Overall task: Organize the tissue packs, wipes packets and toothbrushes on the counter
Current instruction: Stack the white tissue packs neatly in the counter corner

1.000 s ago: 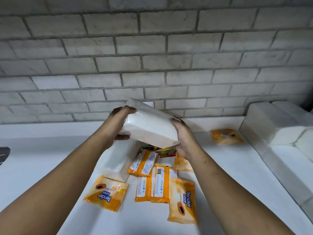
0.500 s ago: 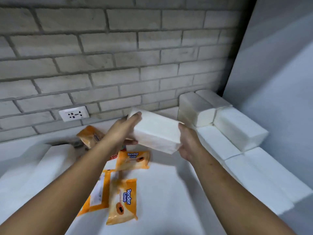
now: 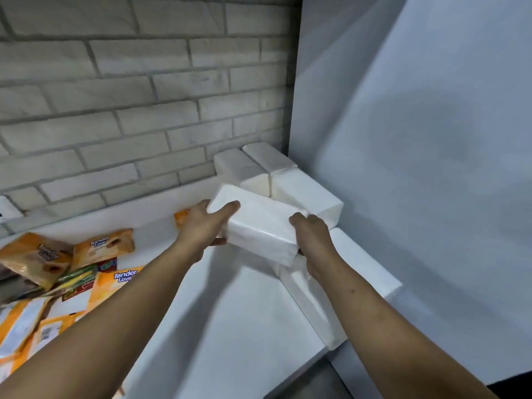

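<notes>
A white tissue pack (image 3: 260,226) is held between both hands just above the counter. My left hand (image 3: 205,226) grips its left end with fingers over the top and thumb beneath. My right hand (image 3: 312,237) grips its right end. Right behind it several white tissue packs (image 3: 305,191) stand stacked in the corner, and more lie in a row (image 3: 359,263) along the right wall. Orange wipes packets (image 3: 103,246) lie scattered at the left, with a toothbrush package (image 3: 77,279) among them.
The white counter (image 3: 224,321) ends at a front edge at the lower right. A brick wall (image 3: 144,96) runs behind, a plain white wall (image 3: 417,139) closes the right side. A wall socket (image 3: 7,210) shows at the far left.
Both hands have carried the tissue pack to the right and lowered it next to the stacked packs in the corner. The view has swung right; the wipes packets now sit at the left edge.
</notes>
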Demonstrator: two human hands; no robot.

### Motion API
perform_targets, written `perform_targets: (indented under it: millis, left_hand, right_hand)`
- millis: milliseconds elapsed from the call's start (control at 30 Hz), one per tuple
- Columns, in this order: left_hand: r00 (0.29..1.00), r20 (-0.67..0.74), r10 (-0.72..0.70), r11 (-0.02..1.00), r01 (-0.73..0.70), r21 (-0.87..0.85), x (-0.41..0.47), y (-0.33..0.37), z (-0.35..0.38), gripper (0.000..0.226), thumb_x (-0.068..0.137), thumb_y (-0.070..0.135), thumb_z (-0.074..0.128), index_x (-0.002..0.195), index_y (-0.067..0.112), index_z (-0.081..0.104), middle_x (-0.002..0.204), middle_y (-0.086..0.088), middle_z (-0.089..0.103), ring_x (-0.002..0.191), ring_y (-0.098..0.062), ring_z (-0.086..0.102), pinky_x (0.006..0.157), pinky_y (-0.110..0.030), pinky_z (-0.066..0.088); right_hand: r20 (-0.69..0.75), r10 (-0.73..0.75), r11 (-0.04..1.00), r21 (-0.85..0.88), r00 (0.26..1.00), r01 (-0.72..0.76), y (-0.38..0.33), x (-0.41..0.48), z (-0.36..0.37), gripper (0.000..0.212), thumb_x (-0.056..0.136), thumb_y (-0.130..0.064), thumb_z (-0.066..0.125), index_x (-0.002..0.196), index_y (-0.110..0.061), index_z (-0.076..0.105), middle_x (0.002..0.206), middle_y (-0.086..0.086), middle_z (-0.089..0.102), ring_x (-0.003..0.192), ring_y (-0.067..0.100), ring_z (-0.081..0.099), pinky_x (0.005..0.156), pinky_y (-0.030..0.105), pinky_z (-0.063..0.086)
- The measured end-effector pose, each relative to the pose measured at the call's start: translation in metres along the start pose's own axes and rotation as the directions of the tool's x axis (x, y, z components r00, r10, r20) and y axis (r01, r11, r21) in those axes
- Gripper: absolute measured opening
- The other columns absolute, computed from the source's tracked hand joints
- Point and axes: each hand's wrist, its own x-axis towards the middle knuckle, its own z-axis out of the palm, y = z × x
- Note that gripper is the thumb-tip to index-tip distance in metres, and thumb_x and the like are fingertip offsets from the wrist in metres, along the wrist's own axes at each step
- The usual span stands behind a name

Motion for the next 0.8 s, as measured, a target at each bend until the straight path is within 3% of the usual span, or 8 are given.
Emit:
perform_targets:
  millis: [100, 267, 333, 400, 467, 633, 733, 800]
  left_hand:
    - [1.0, -0.001, 0.021, 0.999, -0.021, 0.034, 0.006, -0.002, 0.024, 0.046, 0.082, 0.049, 0.082, 0.117, 0.024, 0.066, 0.112, 0.005, 0.072, 0.101, -0.016, 0.071, 0.083, -0.049, 0.065]
    - [0.999, 0.042, 0.007, 1.0, -0.007, -0.008, 0.027, -0.007, 0.05, 0.065, 0.078, 0.053, 0.084, 0.126, 0.018, 0.057, 0.118, 0.004, 0.07, 0.104, -0.016, 0.071, 0.087, -0.047, 0.064]
    - [0.998, 0.064, 0.018, 1.0, -0.018, -0.003, 0.039, -0.009, 0.057, 0.08, 0.064, 0.06, 0.086, 0.126, 0.02, 0.055, 0.12, 0.003, 0.07, 0.103, -0.016, 0.073, 0.087, -0.048, 0.064]
    - [0.997, 0.073, 0.028, 1.0, -0.028, -0.002, 0.05, -0.01, 0.062, 0.086, 0.059, 0.061, 0.086, 0.128, 0.023, 0.052, 0.117, 0.005, 0.07, 0.101, -0.015, 0.073, 0.09, -0.05, 0.063]
    - [0.996, 0.087, 0.029, 0.999, -0.027, -0.022, 0.06, -0.011, 0.066, 0.092, 0.058, 0.061, 0.087, 0.135, 0.026, 0.049, 0.118, 0.007, 0.07, 0.101, -0.014, 0.074, 0.093, -0.05, 0.062]
    - [0.992, 0.118, 0.039, 0.999, -0.041, 0.019, 0.089, -0.019, 0.073, 0.112, 0.057, 0.068, 0.091, 0.148, 0.029, 0.039, 0.133, 0.007, 0.062, 0.116, -0.014, 0.068, 0.101, -0.046, 0.058]
    - [0.989, 0.134, 0.059, 0.993, -0.073, 0.096, 0.105, -0.026, 0.076, 0.134, 0.047, 0.083, 0.087, 0.157, 0.033, 0.029, 0.147, 0.006, 0.049, 0.129, -0.017, 0.058, 0.107, -0.045, 0.053]
    - [0.986, 0.151, 0.075, 0.992, -0.09, 0.094, 0.11, -0.029, 0.078, 0.127, 0.055, 0.076, 0.088, 0.158, 0.032, 0.028, 0.147, 0.006, 0.049, 0.131, -0.017, 0.057, 0.108, -0.045, 0.052]
  right_hand:
    - [-0.038, 0.02, 0.999, -0.027, 0.999, -0.021, 0.003, -0.004, -0.017, 0.04, 0.072, -0.051, 0.048, 0.098, -0.02, 0.051, 0.139, 0.015, 0.05, 0.104, 0.034, 0.059, 0.088, 0.046, 0.049]
    - [-0.093, 0.027, 0.999, -0.022, 0.995, -0.029, 0.011, -0.001, -0.023, 0.021, 0.08, -0.043, 0.049, 0.084, -0.024, 0.054, 0.127, 0.018, 0.05, 0.106, 0.038, 0.061, 0.092, 0.048, 0.051]
    - [-0.091, 0.005, 0.999, -0.037, 0.996, -0.008, 0.012, 0.004, -0.02, 0.036, 0.079, -0.046, 0.05, 0.105, -0.023, 0.063, 0.128, 0.011, 0.043, 0.113, 0.038, 0.058, 0.101, 0.052, 0.049]
    - [-0.111, 0.025, 1.0, -0.014, 0.993, -0.026, 0.013, 0.011, -0.016, 0.057, 0.081, -0.049, 0.054, 0.131, -0.021, 0.056, 0.129, 0.003, 0.034, 0.116, 0.031, 0.055, 0.104, 0.051, 0.047]
    - [-0.12, 0.023, 1.0, 0.007, 0.993, -0.023, 0.017, 0.015, -0.012, 0.058, 0.089, -0.044, 0.059, 0.142, -0.023, 0.047, 0.135, 0.003, 0.033, 0.117, 0.029, 0.054, 0.104, 0.048, 0.047]
    - [-0.153, -0.011, 1.0, 0.023, 0.988, 0.015, 0.02, 0.022, 0.0, 0.061, 0.092, -0.04, 0.065, 0.144, -0.023, 0.038, 0.138, 0.003, 0.033, 0.11, 0.023, 0.05, 0.088, 0.034, 0.041]
    - [-0.182, -0.038, 0.999, -0.004, 0.983, 0.038, 0.02, 0.027, 0.006, 0.065, 0.088, -0.041, 0.068, 0.142, -0.021, 0.039, 0.137, 0.005, 0.036, 0.119, 0.025, 0.051, 0.095, 0.038, 0.046]
    - [-0.202, -0.043, 0.999, -0.006, 0.979, 0.043, 0.023, 0.032, 0.008, 0.071, 0.08, -0.046, 0.069, 0.14, -0.02, 0.041, 0.136, 0.006, 0.039, 0.121, 0.027, 0.052, 0.102, 0.042, 0.049]
